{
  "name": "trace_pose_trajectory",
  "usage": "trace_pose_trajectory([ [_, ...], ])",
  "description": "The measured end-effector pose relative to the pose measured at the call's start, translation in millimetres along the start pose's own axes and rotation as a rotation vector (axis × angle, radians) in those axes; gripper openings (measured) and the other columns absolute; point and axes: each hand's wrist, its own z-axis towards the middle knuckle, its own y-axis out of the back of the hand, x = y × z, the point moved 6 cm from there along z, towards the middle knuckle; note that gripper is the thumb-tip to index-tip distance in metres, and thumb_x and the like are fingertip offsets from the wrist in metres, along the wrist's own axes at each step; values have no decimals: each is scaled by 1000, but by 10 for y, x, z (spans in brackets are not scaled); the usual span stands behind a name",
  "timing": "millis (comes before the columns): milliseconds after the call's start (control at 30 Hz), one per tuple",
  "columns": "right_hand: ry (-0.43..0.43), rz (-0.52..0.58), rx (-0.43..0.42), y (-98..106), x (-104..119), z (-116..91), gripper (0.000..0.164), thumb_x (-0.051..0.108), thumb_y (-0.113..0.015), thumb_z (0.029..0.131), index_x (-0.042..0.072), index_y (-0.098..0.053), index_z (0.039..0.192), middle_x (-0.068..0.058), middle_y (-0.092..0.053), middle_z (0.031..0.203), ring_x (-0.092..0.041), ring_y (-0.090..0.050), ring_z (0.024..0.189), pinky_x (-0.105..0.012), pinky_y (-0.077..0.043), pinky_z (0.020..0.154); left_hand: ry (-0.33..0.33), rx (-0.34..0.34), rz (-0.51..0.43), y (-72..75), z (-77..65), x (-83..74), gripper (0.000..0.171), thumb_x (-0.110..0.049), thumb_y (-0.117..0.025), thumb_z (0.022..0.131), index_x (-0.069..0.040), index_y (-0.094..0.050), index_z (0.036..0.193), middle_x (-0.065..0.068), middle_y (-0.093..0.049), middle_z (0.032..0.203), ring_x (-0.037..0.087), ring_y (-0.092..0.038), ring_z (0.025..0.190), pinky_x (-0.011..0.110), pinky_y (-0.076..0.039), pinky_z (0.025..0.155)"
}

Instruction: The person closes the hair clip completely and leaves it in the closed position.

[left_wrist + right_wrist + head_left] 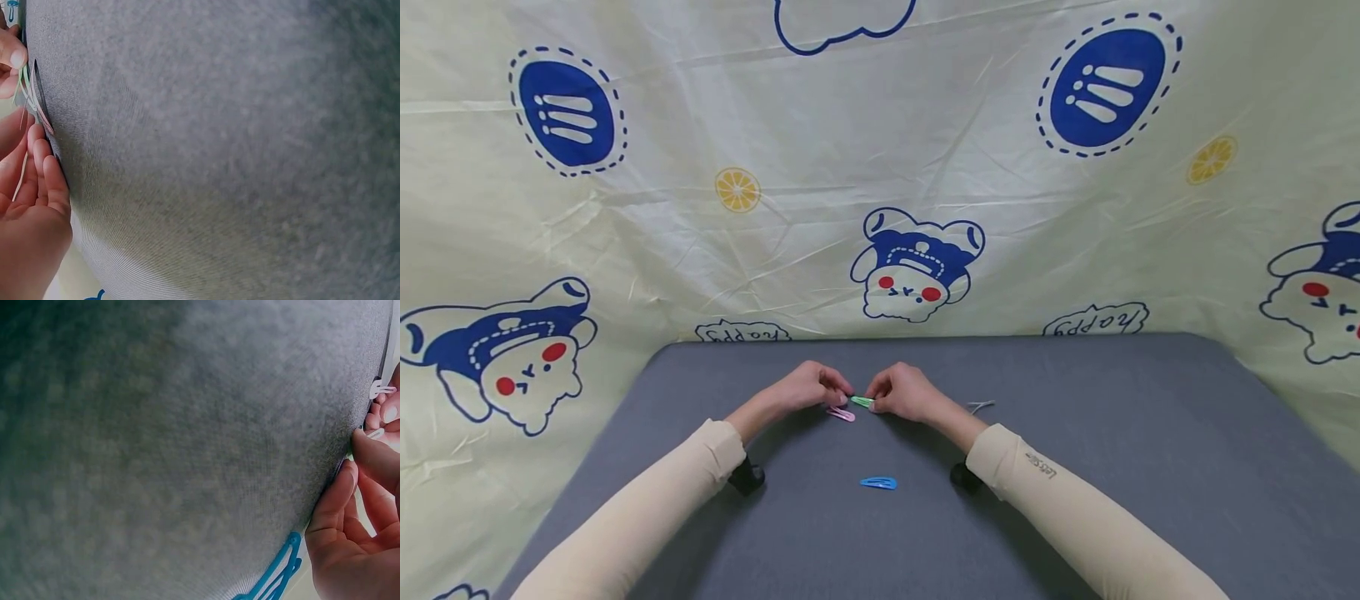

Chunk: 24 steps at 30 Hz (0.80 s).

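Observation:
Between my two hands, low over the table, is a green hair clip (862, 402). My right hand (906, 392) pinches its right end between thumb and fingers. At the clip's other end, the thumb and fingertips of my left hand (812, 385) come together on it. In the left wrist view, the green clip's thin prongs reach down to the left fingertips. A pink hair clip (842, 414) lies on the table just below the left fingertips. Nearer to me lies a blue hair clip (878, 482), which also shows in the right wrist view.
Beyond my right wrist lies a thin grey-white item (981, 406), partly hidden by the arm. A dark grey cloth covers the table (1112, 467). Behind its far edge hangs a pale printed curtain (820, 250).

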Motion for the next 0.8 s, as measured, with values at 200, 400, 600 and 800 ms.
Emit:
trace_pose_trajectory([
  [200,-15,-2,12,-8,-14,6,5,5,-73,88,9,-76,90,2,-63,77,-17,-53,75,-29,-42,69,15,-7,24,1,-8,-18,20,-2,-64,90,1,-72,108,7,-69,99,18,-54,86,30,-45,77],
  [400,-18,20,13,-7,-14,-27,3,7,-73,89,6,-76,89,2,-63,77,-17,-52,77,-30,-42,69,6,-17,51,-4,-11,-23,20,-3,-65,89,1,-73,107,6,-70,98,17,-55,85,30,-45,75],
  [600,-29,31,17,9,-20,-32,4,8,-73,89,7,-76,87,2,-63,77,-17,-53,77,-29,-43,68,22,-41,61,14,-21,-32,19,-6,-65,90,-1,-74,107,5,-69,98,18,-54,86,30,-45,77],
  [800,-18,11,16,29,-13,-29,5,8,-72,89,8,-76,86,1,-63,76,-18,-52,76,-30,-43,69,47,-52,54,32,-29,-54,19,-7,-66,91,-2,-74,107,5,-69,97,18,-54,83,32,-45,75],
])
